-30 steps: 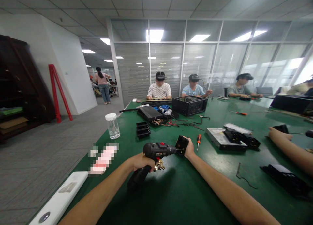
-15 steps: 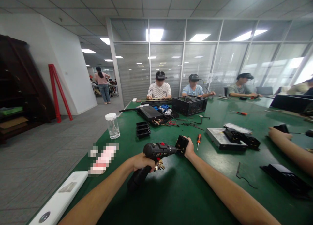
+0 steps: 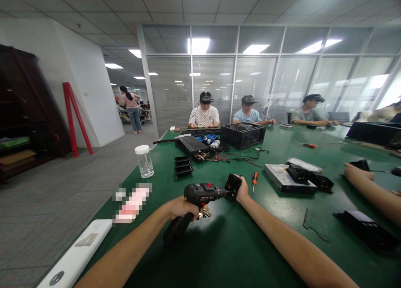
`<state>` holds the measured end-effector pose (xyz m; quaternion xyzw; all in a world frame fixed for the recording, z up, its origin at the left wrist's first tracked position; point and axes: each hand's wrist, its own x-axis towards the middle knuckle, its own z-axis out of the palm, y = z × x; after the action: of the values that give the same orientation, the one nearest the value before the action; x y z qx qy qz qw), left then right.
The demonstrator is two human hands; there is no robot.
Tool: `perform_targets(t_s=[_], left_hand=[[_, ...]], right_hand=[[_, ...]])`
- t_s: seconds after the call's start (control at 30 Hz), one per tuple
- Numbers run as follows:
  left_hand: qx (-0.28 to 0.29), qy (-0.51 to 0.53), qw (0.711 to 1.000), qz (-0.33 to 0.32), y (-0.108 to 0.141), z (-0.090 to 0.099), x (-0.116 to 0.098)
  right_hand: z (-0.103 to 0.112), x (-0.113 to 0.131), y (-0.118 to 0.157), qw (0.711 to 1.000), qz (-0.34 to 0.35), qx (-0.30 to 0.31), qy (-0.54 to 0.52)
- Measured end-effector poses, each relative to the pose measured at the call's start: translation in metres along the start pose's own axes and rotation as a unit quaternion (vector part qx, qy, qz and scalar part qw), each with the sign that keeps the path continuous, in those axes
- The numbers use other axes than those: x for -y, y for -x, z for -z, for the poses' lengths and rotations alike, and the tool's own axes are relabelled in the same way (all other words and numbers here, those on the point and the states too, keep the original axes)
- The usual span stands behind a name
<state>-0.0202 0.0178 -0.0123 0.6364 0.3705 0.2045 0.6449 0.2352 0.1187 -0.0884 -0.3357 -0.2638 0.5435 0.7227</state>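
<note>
We note left hand point(image 3: 184, 208) closed round the drill point(image 3: 203, 192), nose pointed at the black part point(image 3: 232, 183) gripped in the right hand point(image 3: 242, 189), above the table point(image 3: 225, 250). Tip contact, we can't quite tell. Brass pieces point(image 3: 206, 213) show below the drill; screwdriver point(image 3: 255, 178) near right hand.

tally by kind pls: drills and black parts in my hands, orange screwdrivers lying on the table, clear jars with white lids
Drill, in your left hand: 1
Black part, in your right hand: 1
Orange screwdrivers, counting the farther one: 2
Clear jar with a white lid: 1
Total: 5
</note>
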Motion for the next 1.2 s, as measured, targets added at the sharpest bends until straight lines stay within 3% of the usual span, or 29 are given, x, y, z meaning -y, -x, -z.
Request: perform_targets(t_s=[0.4, 0.7, 1.2], left_hand=[[0.012, 0.005, 1.0, -0.001, 0.0004, -0.0007, -0.0013], [-0.016, -0.019, 1.0, 0.012, 0.0006, 0.0003, 0.0011], [-0.003, 0.001, 1.0, 0.006, 0.0009, -0.0018, -0.0035]], right_hand=[[0.0022, -0.0018, -0.0032, 1.0, -0.003, 0.005, -0.002], [0.0039, -0.0046, -0.0071, 1.0, -0.027, 0.0, -0.01], [0.0012, -0.0014, -0.0033, 1.0, -0.005, -0.003, 0.0]])
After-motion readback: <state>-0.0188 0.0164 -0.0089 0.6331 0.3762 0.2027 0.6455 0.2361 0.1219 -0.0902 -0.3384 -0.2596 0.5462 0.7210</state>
